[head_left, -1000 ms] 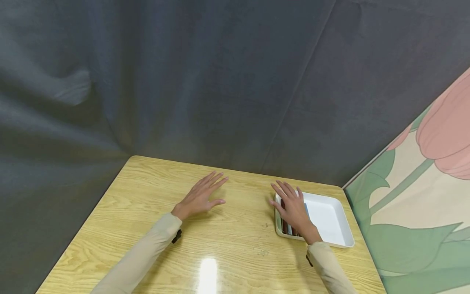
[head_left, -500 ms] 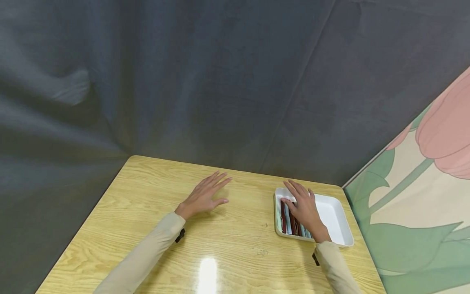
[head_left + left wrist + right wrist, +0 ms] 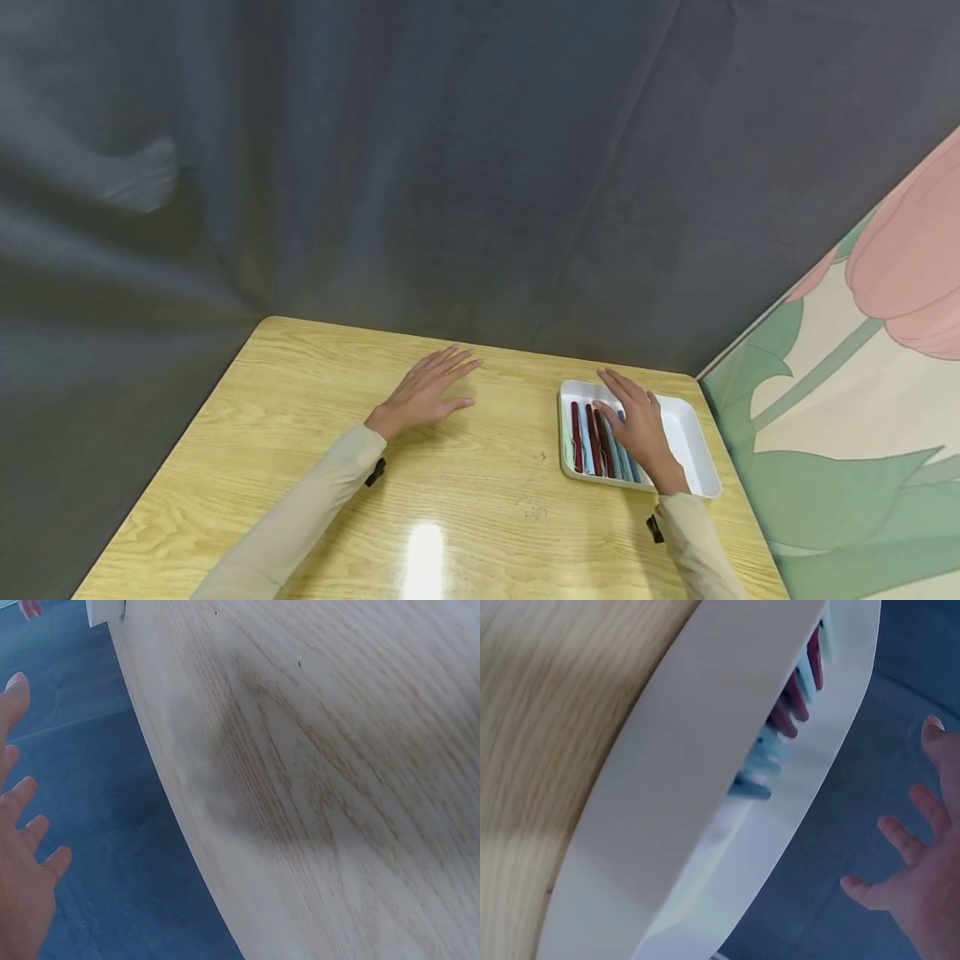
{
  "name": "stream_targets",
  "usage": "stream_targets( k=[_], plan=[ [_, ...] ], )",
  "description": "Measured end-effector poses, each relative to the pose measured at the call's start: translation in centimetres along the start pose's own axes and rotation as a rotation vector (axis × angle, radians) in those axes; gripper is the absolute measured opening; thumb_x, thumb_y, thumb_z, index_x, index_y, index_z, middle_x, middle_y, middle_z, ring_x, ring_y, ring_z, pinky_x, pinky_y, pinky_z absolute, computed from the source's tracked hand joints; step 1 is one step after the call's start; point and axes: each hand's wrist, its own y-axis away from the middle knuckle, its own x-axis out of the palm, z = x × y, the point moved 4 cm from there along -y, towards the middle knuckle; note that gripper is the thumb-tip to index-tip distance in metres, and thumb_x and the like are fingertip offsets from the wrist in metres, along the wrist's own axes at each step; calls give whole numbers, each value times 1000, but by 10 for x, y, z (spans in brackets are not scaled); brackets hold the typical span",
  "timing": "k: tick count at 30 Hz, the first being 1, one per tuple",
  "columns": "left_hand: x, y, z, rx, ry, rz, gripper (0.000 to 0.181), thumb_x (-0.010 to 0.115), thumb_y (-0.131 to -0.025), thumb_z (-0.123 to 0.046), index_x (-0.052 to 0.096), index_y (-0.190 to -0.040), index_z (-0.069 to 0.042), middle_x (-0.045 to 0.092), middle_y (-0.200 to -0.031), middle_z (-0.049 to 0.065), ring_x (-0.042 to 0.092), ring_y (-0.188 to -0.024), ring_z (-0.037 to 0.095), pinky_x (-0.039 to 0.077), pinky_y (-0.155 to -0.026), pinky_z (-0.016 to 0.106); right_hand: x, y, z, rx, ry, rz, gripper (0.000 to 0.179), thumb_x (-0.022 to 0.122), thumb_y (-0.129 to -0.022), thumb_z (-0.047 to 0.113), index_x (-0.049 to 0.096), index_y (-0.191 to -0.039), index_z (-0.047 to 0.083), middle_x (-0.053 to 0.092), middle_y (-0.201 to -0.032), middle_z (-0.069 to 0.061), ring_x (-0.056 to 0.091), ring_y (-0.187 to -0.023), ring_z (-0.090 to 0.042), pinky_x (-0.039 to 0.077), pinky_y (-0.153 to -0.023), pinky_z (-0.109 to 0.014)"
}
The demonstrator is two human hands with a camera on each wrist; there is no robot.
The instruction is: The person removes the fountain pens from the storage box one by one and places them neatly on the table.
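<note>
My left hand (image 3: 422,400) is held over the wooden table with its fingers spread and nothing in it; the left wrist view shows the same hand (image 3: 22,877) at its left edge. Over the white tray (image 3: 693,446) at the right hovers my right hand (image 3: 643,429), fingers loosely extended, holding nothing. Several slim, long items stand side by side in the tray's left half, like narrow folded cloths. They are dark red (image 3: 577,437), light blue, pale green and darker blue (image 3: 750,789). My right hand and wrist hide part of the tray.
The light wooden table (image 3: 300,433) ends at a dark curtain (image 3: 450,183) behind and to the left. A wall panel with printed tulips (image 3: 840,400) runs along the right side, close to the tray.
My right hand has moved right across the tray, uncovering more of the slim items in it. My left hand has drifted slightly right. The items show no clear movement.
</note>
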Motion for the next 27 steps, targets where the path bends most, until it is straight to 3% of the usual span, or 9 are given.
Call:
stream_targets(
  k=[11,17,27],
  plan=[
    [7,-5,-8,36,30,5,68,64,-103,-44,44,-161,-15,39,-167,12,29,-157,37,24,-127,57,-16,12,-20,58,30,-20,57,79,-92,7,60,-146,6,63,-140,-26,59,-127,-49,35,-99,-84],
    [10,-8,-13,39,50,19,66,64,-104,-44,43,-161,-17,38,-167,12,26,-158,34,22,-128,53,-20,12,-28,32,21,-48,56,79,-91,4,61,-144,3,66,-134,-29,64,-118,-51,48,-93,-72],
    [20,-13,-20,51,63,48,66,60,-105,-46,41,-162,-18,36,-169,7,25,-159,35,22,-128,54,-25,13,-40,5,38,-102,55,82,-87,1,64,-140,1,68,-132,-28,65,-115,-51,50,-90,-70]
  ],
)
